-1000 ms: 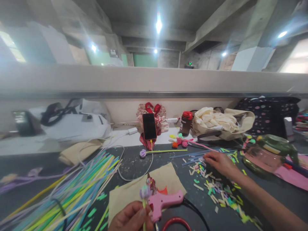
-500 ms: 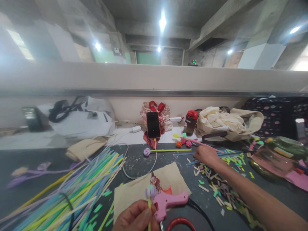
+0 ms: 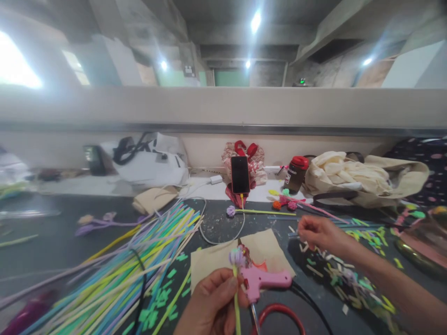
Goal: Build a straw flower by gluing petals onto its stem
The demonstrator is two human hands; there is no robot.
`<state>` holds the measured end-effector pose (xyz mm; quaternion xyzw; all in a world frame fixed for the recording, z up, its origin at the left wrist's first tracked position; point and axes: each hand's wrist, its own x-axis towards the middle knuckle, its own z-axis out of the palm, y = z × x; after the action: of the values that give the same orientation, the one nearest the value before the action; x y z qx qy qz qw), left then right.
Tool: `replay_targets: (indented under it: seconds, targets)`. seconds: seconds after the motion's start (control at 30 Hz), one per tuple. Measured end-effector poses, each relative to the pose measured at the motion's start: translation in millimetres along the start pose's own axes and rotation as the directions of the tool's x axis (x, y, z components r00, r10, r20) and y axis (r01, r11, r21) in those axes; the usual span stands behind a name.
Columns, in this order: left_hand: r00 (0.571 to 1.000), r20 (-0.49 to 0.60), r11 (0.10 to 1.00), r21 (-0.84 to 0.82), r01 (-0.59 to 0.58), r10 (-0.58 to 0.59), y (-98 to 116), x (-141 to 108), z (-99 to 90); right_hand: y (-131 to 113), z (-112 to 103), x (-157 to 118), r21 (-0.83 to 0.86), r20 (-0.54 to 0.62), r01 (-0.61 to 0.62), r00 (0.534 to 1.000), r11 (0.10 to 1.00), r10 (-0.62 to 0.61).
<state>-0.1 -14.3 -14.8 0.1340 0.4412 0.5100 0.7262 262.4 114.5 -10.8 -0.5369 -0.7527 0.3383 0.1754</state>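
Note:
My left hand [image 3: 216, 300], low in the middle of the head view, pinches the yellow-green stem of a pipe cleaner flower [image 3: 236, 257] with a lilac and pale green head. The flower head is in front of a pink hot glue gun [image 3: 261, 279], which lies on a beige cloth [image 3: 206, 260]. My right hand [image 3: 319, 232] hovers above a pile of short cut pipe cleaner bits [image 3: 344, 274]. Its fingers are closed together, and whatever they may hold is too small to make out. Near it lies a finished-looking lilac flower [image 3: 231, 211] on a green stem.
Long coloured pipe cleaners [image 3: 164, 246] spread over the left side. Red-handled scissors [image 3: 279, 309] lie at the front edge, beside the glue gun's black cord. Behind stand a phone [image 3: 240, 174], a red-lidded bottle [image 3: 296, 174], a white bag [image 3: 150, 160] and a cream bag [image 3: 394, 181].
The view has turned a little left, so things appear further right. My right hand has risen slightly off the table beside the blue strips. My left hand keeps its hold on the flower.

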Motion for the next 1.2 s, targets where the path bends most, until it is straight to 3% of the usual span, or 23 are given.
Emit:
replay_targets:
  seconds: [0.2,0.33,0.43,0.5,0.57,0.73,0.77,0.83,0.9,0.93,1.03,1.1,1.2]
  targets:
    - [0.999,0.042,0.997,0.078,-0.005,0.001,-3,1,0.9,-50,41,-35,0.214,0.091,0.124,0.985,0.969,-0.146]
    - [0.995,0.103,0.996,0.087,-0.028,0.019,-8,7,-1.9,-83,64,-37,0.348,0.039,0.275,0.951,0.896,-0.307]
    - [0.988,0.15,0.995,0.078,-0.059,0.047,-7,10,-4.3,-97,77,-35,0.444,0.019,0.298,0.94,0.845,-0.341]
    - [0.987,0.147,0.996,0.041,-0.077,0.07,-5,10,-5.3,-100,82,-32,0.42,-0.019,0.332,0.934,0.845,-0.357]
    - [0.987,0.137,0.996,0.011,-0.089,0.087,-3,9,-6.0,-101,85,-28,0.335,-0.052,0.426,0.899,0.84,-0.435]
    - [0.975,0.165,0.989,-0.034,-0.144,0.148,-2,7,-8.2,-105,84,-21,0.128,-0.032,0.678,0.732,0.724,-0.68]
    - [0.972,0.171,0.987,-0.038,-0.157,0.161,-3,7,-8.8,-106,84,-20,0.122,-0.032,0.678,0.733,0.725,-0.68]
    - [0.967,0.173,0.982,-0.037,-0.183,0.186,-4,8,-10.0,-106,85,-19,0.178,-0.016,0.594,0.799,0.785,-0.601]
    - [0.965,0.167,0.979,-0.01,-0.203,0.202,-4,9,-10.3,-104,88,-17,0.366,0.048,0.39,0.899,0.845,-0.435]
    - [0.965,0.159,0.978,0.008,-0.21,0.207,-4,8,-10.0,-102,90,-16,0.49,0.11,0.258,0.93,0.833,-0.352]
    - [0.968,0.117,0.974,0.034,-0.225,0.22,-4,7,-7.6,-97,98,-14,0.729,0.263,-0.02,0.931,0.684,-0.253]
    - [0.967,0.091,0.971,0.011,-0.238,0.236,-4,6,-5.8,-97,101,-15,0.736,0.264,-0.026,0.931,0.677,-0.252]
    - [0.966,0.072,0.969,-0.001,-0.248,0.247,-5,7,-5.8,-102,100,-16,0.666,0.24,0.018,0.942,0.746,-0.237]
